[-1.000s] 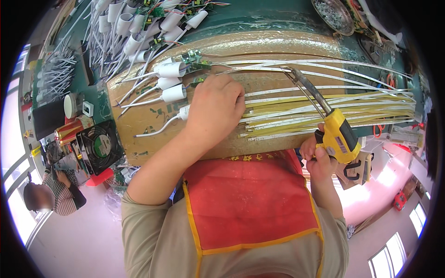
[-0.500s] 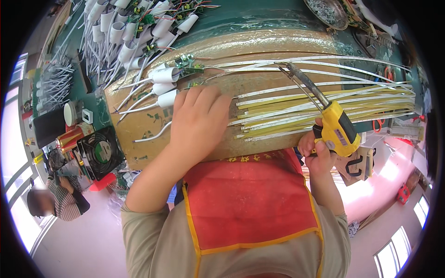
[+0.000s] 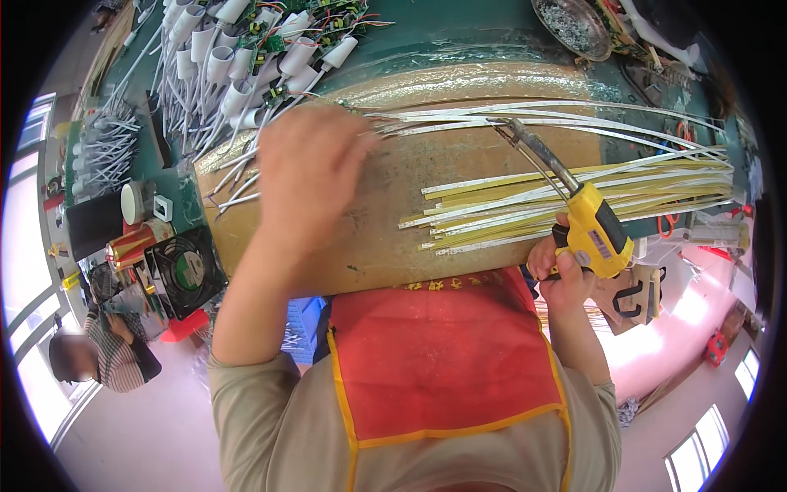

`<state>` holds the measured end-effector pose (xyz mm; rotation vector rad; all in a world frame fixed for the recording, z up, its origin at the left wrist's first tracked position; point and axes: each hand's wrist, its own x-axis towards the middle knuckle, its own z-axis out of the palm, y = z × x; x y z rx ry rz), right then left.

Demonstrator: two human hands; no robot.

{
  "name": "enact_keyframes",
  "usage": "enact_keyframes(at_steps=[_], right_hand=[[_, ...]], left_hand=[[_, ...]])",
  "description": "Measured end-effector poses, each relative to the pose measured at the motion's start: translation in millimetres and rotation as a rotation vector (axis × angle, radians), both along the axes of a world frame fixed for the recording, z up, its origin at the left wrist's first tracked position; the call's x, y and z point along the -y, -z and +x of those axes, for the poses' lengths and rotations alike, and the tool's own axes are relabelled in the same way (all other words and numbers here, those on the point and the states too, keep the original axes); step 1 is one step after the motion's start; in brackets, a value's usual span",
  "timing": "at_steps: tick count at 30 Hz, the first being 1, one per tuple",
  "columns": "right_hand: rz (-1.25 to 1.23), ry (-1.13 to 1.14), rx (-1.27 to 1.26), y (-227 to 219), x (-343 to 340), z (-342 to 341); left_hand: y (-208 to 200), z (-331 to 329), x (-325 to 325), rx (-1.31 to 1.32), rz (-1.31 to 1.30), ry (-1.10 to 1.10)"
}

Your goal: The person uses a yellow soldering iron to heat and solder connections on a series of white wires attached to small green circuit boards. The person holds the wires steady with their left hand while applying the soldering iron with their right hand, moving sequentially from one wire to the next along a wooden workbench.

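Observation:
My left hand (image 3: 310,168) hovers over the left part of a brown cardboard sheet (image 3: 385,238), fingers bent, blurred; whether it holds anything I cannot tell. It is close to the ends of thin white strips (image 3: 459,119). My right hand (image 3: 561,266) grips a yellow soldering gun (image 3: 586,221) at the board's near right edge, its metal tip (image 3: 508,129) pointing up toward the white strips. A bundle of long yellow and white strips (image 3: 574,201) lies across the board's right half.
White tube caps with small green circuit boards and wires (image 3: 246,57) pile at the back left. A black fan (image 3: 184,271), a gold cylinder (image 3: 131,244) and a metal bowl (image 3: 570,25) stand around. Another person (image 3: 98,353) sits at lower left.
My left hand has lifted off the strips and shifted left and up, now blurred. The strips it pressed lie uncovered. The soldering gun has stayed in my right hand.

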<state>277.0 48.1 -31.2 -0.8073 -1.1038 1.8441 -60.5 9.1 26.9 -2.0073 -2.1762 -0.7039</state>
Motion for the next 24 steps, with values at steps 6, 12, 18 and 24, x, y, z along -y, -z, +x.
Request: enact_keyframes(at_steps=[6, 12, 18, 24], right_hand=[[0.002, -0.009, 0.001, 1, -1, 1], [-0.004, -0.006, -0.01, 1, -1, -1], [0.0, -0.011, -0.028, 0, -2, 0], [-0.002, -0.01, -0.03, -2, -3, -2]], left_hand=[[-8, -66, -11, -0.065, -0.232, -0.311], [8, -84, -9, -0.192, -0.223, -0.232], [-9, -100, 4, 0.371, 0.412, -0.434], [-69, -94, 47, 0.093, 0.85, -0.456]])
